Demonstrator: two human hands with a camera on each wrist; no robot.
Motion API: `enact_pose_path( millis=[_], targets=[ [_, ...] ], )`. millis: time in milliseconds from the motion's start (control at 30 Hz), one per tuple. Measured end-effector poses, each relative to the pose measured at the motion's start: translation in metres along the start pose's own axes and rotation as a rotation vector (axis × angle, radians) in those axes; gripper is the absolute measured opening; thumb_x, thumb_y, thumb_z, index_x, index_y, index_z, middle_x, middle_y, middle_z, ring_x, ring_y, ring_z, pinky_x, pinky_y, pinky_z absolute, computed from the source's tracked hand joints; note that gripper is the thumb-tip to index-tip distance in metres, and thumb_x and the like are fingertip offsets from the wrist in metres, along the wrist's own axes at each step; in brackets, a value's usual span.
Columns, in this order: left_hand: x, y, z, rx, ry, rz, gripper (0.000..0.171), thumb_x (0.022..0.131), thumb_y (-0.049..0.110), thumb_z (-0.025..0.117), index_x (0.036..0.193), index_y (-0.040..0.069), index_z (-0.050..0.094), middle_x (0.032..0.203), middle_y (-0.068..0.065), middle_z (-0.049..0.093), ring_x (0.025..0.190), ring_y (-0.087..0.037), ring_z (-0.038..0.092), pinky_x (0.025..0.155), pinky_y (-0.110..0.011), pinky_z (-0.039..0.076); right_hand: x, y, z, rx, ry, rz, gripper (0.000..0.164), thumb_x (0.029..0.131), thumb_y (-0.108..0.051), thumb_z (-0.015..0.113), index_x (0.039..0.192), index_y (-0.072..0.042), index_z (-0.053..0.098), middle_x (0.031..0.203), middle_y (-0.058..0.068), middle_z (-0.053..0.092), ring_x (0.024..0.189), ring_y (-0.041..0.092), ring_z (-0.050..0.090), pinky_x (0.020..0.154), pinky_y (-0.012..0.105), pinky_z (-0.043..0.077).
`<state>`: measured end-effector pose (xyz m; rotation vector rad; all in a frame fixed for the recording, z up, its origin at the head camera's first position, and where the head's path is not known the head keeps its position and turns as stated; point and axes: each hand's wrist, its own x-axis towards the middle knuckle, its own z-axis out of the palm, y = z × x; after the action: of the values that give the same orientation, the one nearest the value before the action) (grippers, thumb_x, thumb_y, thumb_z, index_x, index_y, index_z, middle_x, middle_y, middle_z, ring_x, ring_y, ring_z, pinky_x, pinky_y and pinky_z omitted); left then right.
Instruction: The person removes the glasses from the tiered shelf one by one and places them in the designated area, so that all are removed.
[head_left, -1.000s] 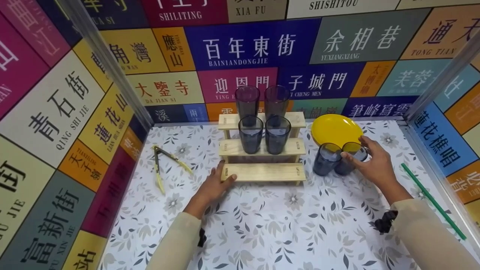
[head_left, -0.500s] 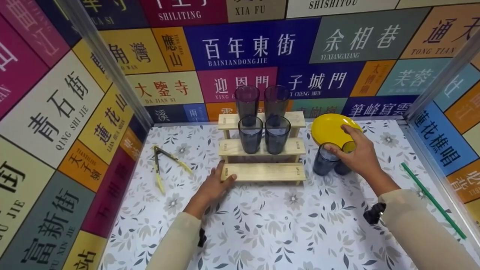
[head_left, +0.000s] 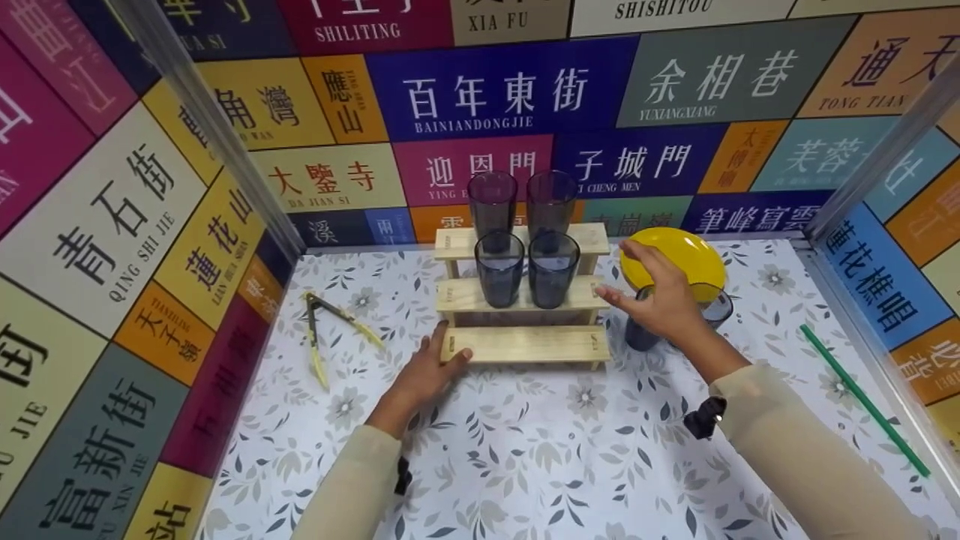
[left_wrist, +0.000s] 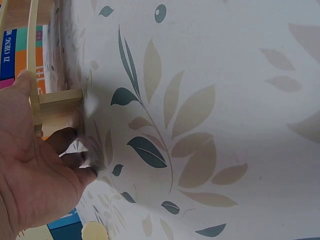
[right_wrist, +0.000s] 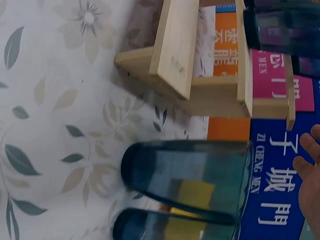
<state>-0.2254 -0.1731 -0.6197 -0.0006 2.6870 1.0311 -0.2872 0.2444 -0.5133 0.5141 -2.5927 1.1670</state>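
Observation:
My left hand [head_left: 426, 373] grips the left end of a three-tiered wooden rack [head_left: 529, 344]. In the left wrist view the thumb lies on the shelf, the other fingers curl beneath it. Two dark glasses [head_left: 500, 274] stand on the middle tier, two purple-looking glasses [head_left: 493, 196] on the top one; the bottom tier is bare. My right hand [head_left: 667, 304], fingers spread and holding nothing, is over two more tinted glasses on the tablecloth, partly hiding them. In the right wrist view these glasses [right_wrist: 187, 165] stand upright side by side, apart from the hand [right_wrist: 311, 185].
Behind the right-hand glasses lies a yellow plate [head_left: 703, 256]. Spread tongs [head_left: 313, 334] lie left of the rack, and a green stick [head_left: 862, 397] lies at the right edge. Sign-covered walls [head_left: 510, 82] close off the back and both sides.
My right hand has let go of the right-hand glass on the table and moved left across the pair toward the rack, fingers spread. The left hand has stayed on the rack.

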Motion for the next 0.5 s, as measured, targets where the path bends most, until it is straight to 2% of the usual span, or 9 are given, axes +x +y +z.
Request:
enact_pose_path(
  millis=[233, 367, 500],
  targets=[
    [0.000, -0.001, 0.000, -0.007, 0.004, -0.008, 0.092, 0.110, 0.070, 0.051, 0.180, 0.022, 0.015, 0.178, -0.037, 0.021, 0.158, -0.061, 0.037, 0.128, -0.071, 0.036, 0.008, -0.022, 0.019, 0.040, -0.042, -0.065, 0.089, 0.091, -0.033, 0.094, 0.165, -0.010, 0.051, 0.161, 0.015, 0.061, 0.149, 0.036, 0.058, 0.121, 0.063, 0.048],
    [-0.001, 0.000, 0.000, -0.004, 0.007, -0.005, 0.092, 0.110, 0.069, 0.051, 0.180, 0.021, 0.015, 0.178, -0.038, 0.021, 0.158, -0.062, 0.037, 0.127, -0.071, 0.036, 0.013, -0.031, 0.030, 0.053, -0.061, -0.061, 0.091, 0.092, -0.037, 0.092, 0.167, -0.009, 0.049, 0.159, 0.015, 0.062, 0.148, 0.035, 0.058, 0.123, 0.062, 0.047],
    [0.000, 0.000, 0.000, -0.010, 0.004, -0.001, 0.091, 0.110, 0.068, 0.052, 0.180, 0.021, 0.015, 0.178, -0.038, 0.021, 0.158, -0.062, 0.036, 0.127, -0.072, 0.036, 0.018, -0.039, 0.040, 0.049, -0.063, -0.041, 0.094, 0.092, -0.045, 0.092, 0.167, -0.010, 0.047, 0.157, 0.013, 0.063, 0.141, 0.036, 0.063, 0.120, 0.061, 0.050]
  ],
)
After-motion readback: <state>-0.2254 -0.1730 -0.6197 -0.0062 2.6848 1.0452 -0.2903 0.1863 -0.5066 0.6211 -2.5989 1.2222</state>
